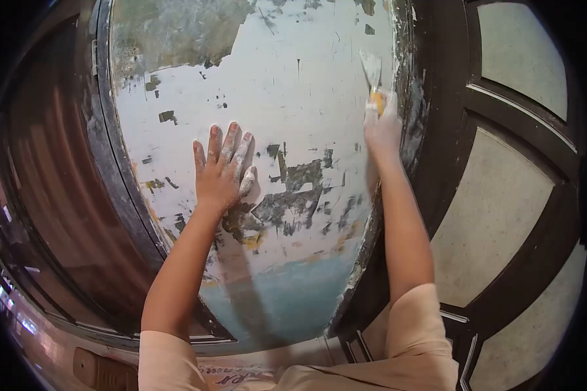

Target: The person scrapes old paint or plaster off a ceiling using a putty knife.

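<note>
My left hand (223, 168) lies flat against the patchy wall panel (293, 98), fingers spread and dusted with white. Higher up at the right, my right hand (383, 127) grips a putty knife (372, 68) by its yellow handle, blade pointing up against the white surface near the panel's right edge. White powder or paste coats that hand too. The panel is mostly white, with grey-green bare patches in the middle and at the upper left. A pale blue band (287, 296) crosses its lower part.
A dark frame with pale panels (496, 208) stands to the right. On the left are a dark frame strip (120, 156) and brown curtain-like folds (65, 163). A brown object (101, 368) sits at the lower left.
</note>
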A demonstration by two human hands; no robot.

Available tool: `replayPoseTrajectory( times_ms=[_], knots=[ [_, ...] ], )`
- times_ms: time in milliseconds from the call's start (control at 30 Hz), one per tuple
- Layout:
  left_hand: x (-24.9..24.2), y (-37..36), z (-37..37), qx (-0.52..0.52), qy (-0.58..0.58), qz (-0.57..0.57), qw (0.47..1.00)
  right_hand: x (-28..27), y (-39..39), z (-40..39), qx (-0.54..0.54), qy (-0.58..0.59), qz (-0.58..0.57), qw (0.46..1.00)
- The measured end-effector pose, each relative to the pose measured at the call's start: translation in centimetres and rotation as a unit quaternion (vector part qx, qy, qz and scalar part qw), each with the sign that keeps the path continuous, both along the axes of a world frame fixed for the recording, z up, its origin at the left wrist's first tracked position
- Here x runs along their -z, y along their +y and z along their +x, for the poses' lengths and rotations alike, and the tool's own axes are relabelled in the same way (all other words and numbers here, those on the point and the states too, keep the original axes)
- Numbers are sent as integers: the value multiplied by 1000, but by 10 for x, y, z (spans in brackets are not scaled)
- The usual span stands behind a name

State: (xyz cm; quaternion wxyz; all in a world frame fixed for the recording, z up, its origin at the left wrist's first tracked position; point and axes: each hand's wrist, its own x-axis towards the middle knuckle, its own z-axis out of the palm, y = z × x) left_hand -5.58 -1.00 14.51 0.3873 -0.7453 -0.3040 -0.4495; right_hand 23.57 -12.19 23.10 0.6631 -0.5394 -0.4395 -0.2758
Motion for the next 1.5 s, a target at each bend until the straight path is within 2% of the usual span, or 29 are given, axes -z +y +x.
replayPoseTrajectory(
  times_ms=[133,267,367,400,433,467,500,533,567,600,667,733,800,900,933,1000,1067,1100,1167,1200,1300,1400,1500],
  knots=[
    [0,-1,0,4,-5,15,1000,-55,-9,14,21,5,-51,998],
    [0,-3,0,-3,-6,-2,1000,-19,-4,19,-15,-22,-12,1000],
    [6,0,1,1,-12,16,1000,68,-17,1,-50,38,-94,994],
    [10,2,1,2,-11,15,1000,120,-4,8,23,-24,-23,999],
    [14,4,1,6,-13,26,1000,173,3,11,-5,16,-36,999],
    [17,5,1,10,-16,36,999,215,-11,3,-119,121,-144,975],
    [19,4,1,8,-17,35,999,271,-4,3,-148,145,-157,966],
    [22,1,2,2,-16,22,1000,309,-14,-10,-224,271,-175,920],
    [25,-1,1,-3,-13,7,1000,331,-21,-19,-293,393,-190,851],
    [30,4,2,1,-15,21,1000,332,-20,-17,-295,394,-193,849],
    [30,4,3,1,-16,17,1000,315,-17,-14,-260,339,-162,889],
    [32,2,3,6,-18,12,1000,266,-14,-14,-283,280,-87,913],
    [35,3,3,-2,-14,11,1000,226,-17,-14,-274,275,-129,913],
    [44,3,4,-7,-17,7,1000,246,-7,-12,-311,319,-151,882],
    [50,4,3,-13,-15,6,1000,289,5,-4,-310,266,-161,898],
    [64,9,2,-12,-12,28,999,343,-1,-24,-265,276,-268,884],
    [74,8,1,-19,-8,13,1000,376,-12,-49,-318,285,-285,858],
    [77,8,0,-25,-5,-1,1000,376,-7,-49,-321,283,-285,858],
    [78,8,0,-23,-4,3,1000,345,-10,-55,-277,209,-292,891],
    [78,8,0,-23,-4,5,1000,325,-8,-53,-286,170,-237,913],
    [79,6,1,-20,-4,-5,1000,260,-9,-58,-281,195,-186,921],
    [82,11,0,-15,-9,9,1000,276,-9,-56,-264,170,-257,914],
    [87,9,0,-21,-7,-10,1000,371,-5,-67,-267,188,-322,889]
  ],
)
